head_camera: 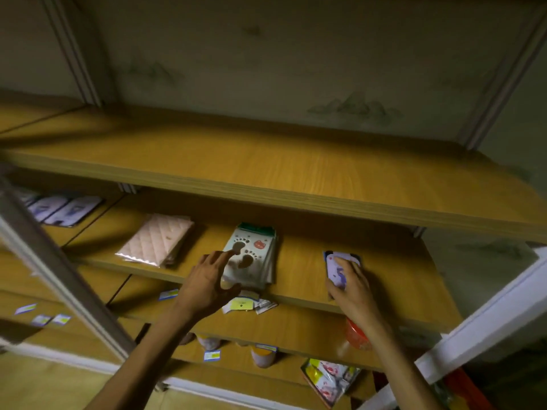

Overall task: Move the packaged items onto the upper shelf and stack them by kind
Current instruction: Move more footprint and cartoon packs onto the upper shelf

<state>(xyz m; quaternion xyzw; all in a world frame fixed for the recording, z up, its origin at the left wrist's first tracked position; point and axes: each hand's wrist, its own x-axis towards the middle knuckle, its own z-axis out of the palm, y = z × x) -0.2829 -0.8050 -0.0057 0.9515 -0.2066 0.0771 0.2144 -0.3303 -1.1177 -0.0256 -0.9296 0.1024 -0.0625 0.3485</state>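
Note:
A stack of footprint-patterned packages (254,255) lies mid-shelf on the second wooden shelf (393,270). My left hand (210,279) reaches to its left edge, fingers spread and touching the top package. My right hand (349,287) grips a small purple-and-white packaged item (337,269) lying on the same shelf to the right. A pink quilted package (157,241) sits further left. The upper shelf (266,164) above is a bare wooden board.
Purple packages (63,210) lie on the neighbouring shelf at far left. A grey metal upright (56,261) crosses the left foreground. Lower shelves hold small packets (247,304), jars (262,355), a red item (356,334) and colourful packets (328,377). A white frame (485,318) borders the right.

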